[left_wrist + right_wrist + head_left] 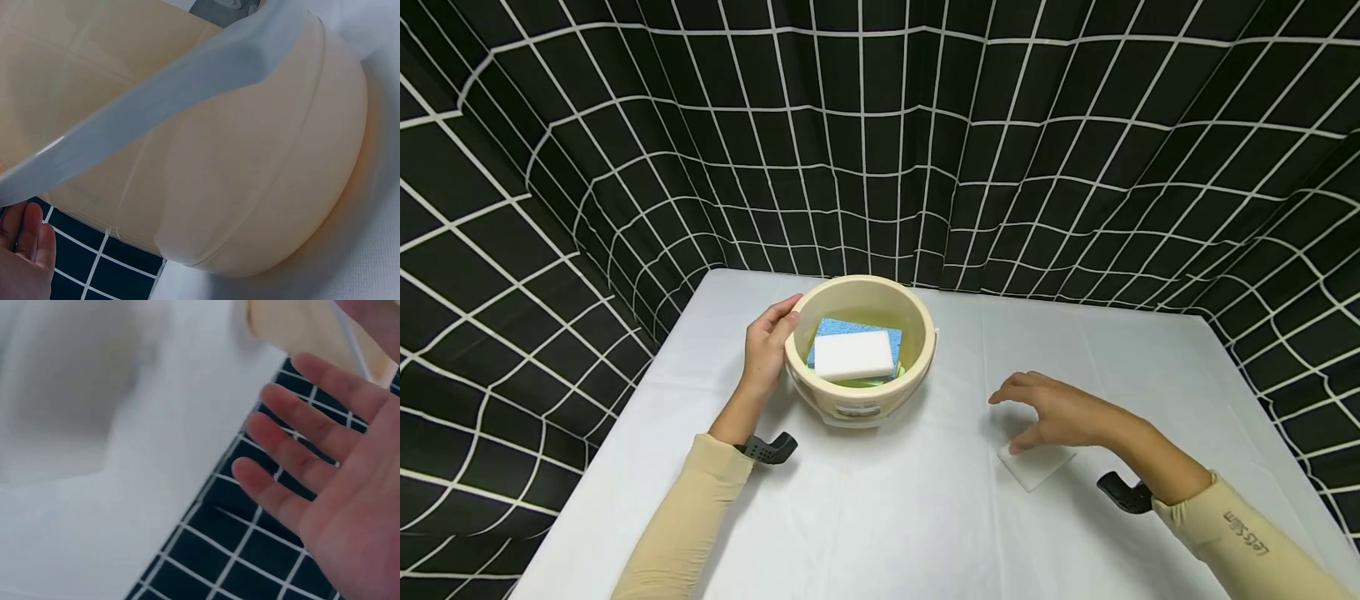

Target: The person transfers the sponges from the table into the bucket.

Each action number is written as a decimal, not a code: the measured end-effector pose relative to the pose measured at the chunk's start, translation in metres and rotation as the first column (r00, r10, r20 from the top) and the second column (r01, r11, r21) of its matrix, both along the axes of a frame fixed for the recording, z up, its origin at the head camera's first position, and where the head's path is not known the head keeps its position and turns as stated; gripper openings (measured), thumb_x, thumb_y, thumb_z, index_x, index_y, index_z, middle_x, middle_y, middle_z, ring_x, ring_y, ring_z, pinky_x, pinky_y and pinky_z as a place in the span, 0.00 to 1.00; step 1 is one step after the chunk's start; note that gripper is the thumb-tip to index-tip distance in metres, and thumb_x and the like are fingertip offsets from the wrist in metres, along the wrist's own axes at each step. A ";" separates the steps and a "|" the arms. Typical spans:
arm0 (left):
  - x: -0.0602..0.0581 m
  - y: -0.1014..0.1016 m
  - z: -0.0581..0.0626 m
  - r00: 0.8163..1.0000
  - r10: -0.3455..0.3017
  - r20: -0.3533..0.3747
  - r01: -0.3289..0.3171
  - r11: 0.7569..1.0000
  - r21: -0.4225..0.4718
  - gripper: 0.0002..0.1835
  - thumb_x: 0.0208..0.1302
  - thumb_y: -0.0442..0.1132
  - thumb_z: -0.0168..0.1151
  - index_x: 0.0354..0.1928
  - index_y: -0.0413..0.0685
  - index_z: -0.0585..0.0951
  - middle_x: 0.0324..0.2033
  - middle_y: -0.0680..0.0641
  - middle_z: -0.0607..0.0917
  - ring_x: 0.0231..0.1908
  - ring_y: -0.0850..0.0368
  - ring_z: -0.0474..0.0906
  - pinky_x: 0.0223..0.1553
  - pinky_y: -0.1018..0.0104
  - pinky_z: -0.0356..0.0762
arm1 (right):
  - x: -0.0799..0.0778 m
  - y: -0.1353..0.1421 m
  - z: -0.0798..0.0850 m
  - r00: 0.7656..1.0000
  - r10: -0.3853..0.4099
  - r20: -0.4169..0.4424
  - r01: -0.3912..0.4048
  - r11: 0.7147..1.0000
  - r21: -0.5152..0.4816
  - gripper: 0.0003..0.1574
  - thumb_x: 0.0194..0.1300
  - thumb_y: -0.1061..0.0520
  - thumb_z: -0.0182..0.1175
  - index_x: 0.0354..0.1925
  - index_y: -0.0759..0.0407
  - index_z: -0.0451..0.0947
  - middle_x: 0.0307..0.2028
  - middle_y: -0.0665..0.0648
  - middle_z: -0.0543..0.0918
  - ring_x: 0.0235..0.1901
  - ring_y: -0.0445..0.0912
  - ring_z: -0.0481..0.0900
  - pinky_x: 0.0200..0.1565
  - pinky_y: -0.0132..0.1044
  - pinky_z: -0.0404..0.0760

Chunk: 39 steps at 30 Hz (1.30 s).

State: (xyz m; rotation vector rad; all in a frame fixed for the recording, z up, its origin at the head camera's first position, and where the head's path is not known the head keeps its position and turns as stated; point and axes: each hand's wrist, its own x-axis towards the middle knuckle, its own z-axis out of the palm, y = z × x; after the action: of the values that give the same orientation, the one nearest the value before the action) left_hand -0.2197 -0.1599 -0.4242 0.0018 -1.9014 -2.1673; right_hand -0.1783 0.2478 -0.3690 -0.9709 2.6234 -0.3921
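Observation:
A cream bucket stands on the table, its pale handle hanging against the outer wall in the left wrist view. Inside, a white sponge block lies over a blue sponge; green and yellow pieces show partly beneath. My left hand touches the bucket's left side at the rim, fingers extended along the outside. Over to the right, my right hand hovers with spread fingers above another white sponge block, which the hand partly covers. That block looks blurred in the right wrist view.
A white cloth covers the table. Black curtains with a white grid hang along its back and sides. Dark wrist cameras are strapped at both cuffs.

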 end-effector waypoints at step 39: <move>0.000 0.002 -0.001 1.000 0.006 0.010 -0.006 1.000 -0.019 0.20 0.70 0.34 0.51 0.61 0.33 0.74 0.61 0.36 0.77 0.53 0.62 0.77 0.53 0.78 0.80 | 0.029 0.022 -0.060 0.978 -0.003 -0.210 0.029 0.992 0.122 0.37 0.32 0.60 0.81 0.47 0.51 0.82 0.44 0.52 0.83 0.48 0.54 0.77 0.41 0.49 0.81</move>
State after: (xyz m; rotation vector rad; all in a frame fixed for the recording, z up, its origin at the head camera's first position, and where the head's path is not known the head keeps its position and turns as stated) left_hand -0.2202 -0.1583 -0.4251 0.0147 -1.9247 -2.1498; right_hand -0.1495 0.2700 -0.4292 -0.9983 2.8054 -0.1327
